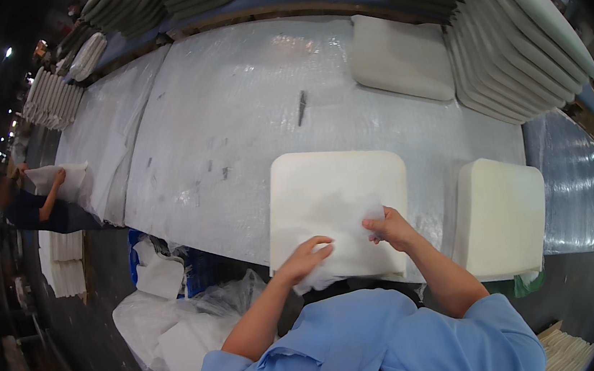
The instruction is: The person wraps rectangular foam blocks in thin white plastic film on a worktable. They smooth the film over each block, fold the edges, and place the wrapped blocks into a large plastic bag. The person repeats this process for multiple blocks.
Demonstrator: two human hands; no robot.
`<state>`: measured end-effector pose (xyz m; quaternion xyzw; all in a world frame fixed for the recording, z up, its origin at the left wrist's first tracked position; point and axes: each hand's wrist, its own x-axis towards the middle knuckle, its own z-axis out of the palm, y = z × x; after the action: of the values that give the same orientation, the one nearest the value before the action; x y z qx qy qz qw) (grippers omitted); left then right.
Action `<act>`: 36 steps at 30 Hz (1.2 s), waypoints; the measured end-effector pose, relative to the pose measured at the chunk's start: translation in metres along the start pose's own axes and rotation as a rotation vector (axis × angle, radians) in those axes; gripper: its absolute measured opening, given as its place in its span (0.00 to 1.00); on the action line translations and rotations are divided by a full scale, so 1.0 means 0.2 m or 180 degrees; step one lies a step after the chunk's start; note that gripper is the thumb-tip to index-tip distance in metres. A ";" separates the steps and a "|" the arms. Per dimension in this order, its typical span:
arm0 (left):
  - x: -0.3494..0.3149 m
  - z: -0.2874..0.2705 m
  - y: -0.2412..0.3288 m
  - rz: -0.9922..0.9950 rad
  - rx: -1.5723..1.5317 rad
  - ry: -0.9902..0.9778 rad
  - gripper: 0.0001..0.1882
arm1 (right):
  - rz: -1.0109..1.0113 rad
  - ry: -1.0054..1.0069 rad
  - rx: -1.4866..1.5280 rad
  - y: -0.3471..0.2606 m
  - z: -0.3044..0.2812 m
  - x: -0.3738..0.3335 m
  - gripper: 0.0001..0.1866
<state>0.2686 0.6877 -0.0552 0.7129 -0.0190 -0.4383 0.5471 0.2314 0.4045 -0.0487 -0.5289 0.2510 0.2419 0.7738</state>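
Note:
A cream-white foam seat pad (333, 182) with rounded corners lies flat in front of me at the table's near edge. Over its near half, my right hand (393, 229) pinches a thin, whitish, translucent sheet (378, 209) between thumb and fingers. My left hand (306, 258) is closed, fingers curled over the pad's near left part. Some of the thin sheet hangs below it at the pad's front edge, and its fingers appear to grip it. How far the sheet spreads across the pad is hard to make out, white on white.
To the right stand stacked cream pads (503, 214). Behind are a flat grey pad (399, 59) and a tall grey stack (513, 39). A dark slim tool (301, 107) lies on the film-covered table (225, 120). Lower left, plastic bags (145, 324) surround a blue crate (133, 257); a co-worker (43, 212) handles white material.

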 end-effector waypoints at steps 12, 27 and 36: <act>0.29 -0.51 0.18 -0.0653 0.0167 -0.0272 0.22 | 0.0060 0.0112 -0.0171 0.02 0.32 0.47 0.10; 0.46 -0.64 0.06 -0.0614 -0.0190 0.0336 0.25 | -0.0153 0.0820 -0.0373 0.06 0.70 0.80 0.12; 0.41 -1.09 -0.18 -0.0004 -0.0301 0.1126 0.15 | -0.0046 0.1057 -0.0097 -0.08 0.51 0.85 0.10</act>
<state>0.4432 0.8261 -0.1308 0.7523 0.0986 -0.3068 0.5746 0.3843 0.5135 -0.1156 -0.5751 0.3680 0.1493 0.7153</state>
